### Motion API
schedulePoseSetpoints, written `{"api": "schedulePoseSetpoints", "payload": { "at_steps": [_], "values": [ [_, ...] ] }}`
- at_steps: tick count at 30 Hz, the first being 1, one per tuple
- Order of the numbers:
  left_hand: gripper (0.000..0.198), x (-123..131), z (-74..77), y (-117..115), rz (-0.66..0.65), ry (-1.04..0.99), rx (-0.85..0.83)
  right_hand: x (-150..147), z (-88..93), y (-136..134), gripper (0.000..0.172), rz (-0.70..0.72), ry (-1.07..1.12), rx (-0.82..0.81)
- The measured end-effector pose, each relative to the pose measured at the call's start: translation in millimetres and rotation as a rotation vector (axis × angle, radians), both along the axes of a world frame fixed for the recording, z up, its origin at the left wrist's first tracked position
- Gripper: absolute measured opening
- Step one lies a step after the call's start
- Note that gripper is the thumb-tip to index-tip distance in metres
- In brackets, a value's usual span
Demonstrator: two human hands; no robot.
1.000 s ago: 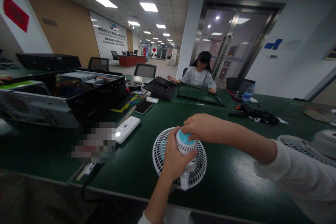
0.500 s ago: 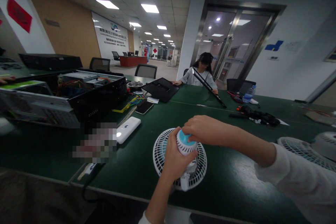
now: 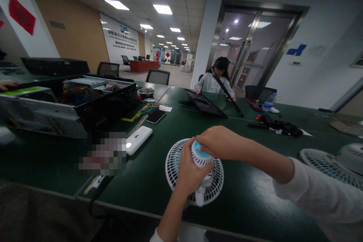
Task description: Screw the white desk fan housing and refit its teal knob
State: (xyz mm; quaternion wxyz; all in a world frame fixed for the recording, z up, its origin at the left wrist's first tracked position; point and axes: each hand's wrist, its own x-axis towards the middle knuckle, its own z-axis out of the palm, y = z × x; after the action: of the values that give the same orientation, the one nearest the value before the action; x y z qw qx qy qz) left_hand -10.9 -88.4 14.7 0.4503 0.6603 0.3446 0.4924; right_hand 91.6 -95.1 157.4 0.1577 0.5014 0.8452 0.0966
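Hands: left hand (image 3: 193, 174) cupped round the blue-capped hub (image 3: 200, 154) from the near side, right hand (image 3: 219, 141) curled over it from the right. Both are closed on it, neither spread wide.

Fan: a white desk fan's round wire guard (image 3: 172, 166) lies flat on the dark green workbench (image 3: 127, 185), the hub standing upright at its centre.

Progress: hub and guard sit together, a white tab jutting at the guard's near edge. Whether blades are inside cannot be told — the hands and hub hide them.

Nearby: a second fan guard (image 3: 320, 162) to the right, a white power bank (image 3: 138, 140) to the left, a smartphone (image 3: 155, 116) beyond it.

Farther: an open computer case (image 3: 99, 100) on the left, a seated co-worker (image 3: 218, 85) at the far end — hands on a black frame (image 3: 228, 96).
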Motion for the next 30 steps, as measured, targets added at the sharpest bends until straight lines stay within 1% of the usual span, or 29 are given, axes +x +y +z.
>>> {"api": "schedulePoseSetpoints", "payload": {
  "at_steps": [9, 14, 20, 30],
  "values": [
    [0.074, 0, -2.1, 0, 0.007, -0.006, 0.013, 3, -8.9, -1, 0.023, -0.055, 0.044, 0.069],
    [0.073, 0, -0.5, -1, -0.012, -0.007, -0.005, 6, -15.2, 1, 0.025, -0.079, 0.092, 0.088],
    [0.072, -1, 1.8, -1, -0.019, -0.009, 0.008, 6, -18.3, 2, 0.029, -0.123, 0.101, 0.101],
    [0.073, 1, -3.3, -1, -0.012, -0.019, 0.015, 4, -21.6, 0, 0.025, -0.262, 0.170, 0.106]
  ]
}}
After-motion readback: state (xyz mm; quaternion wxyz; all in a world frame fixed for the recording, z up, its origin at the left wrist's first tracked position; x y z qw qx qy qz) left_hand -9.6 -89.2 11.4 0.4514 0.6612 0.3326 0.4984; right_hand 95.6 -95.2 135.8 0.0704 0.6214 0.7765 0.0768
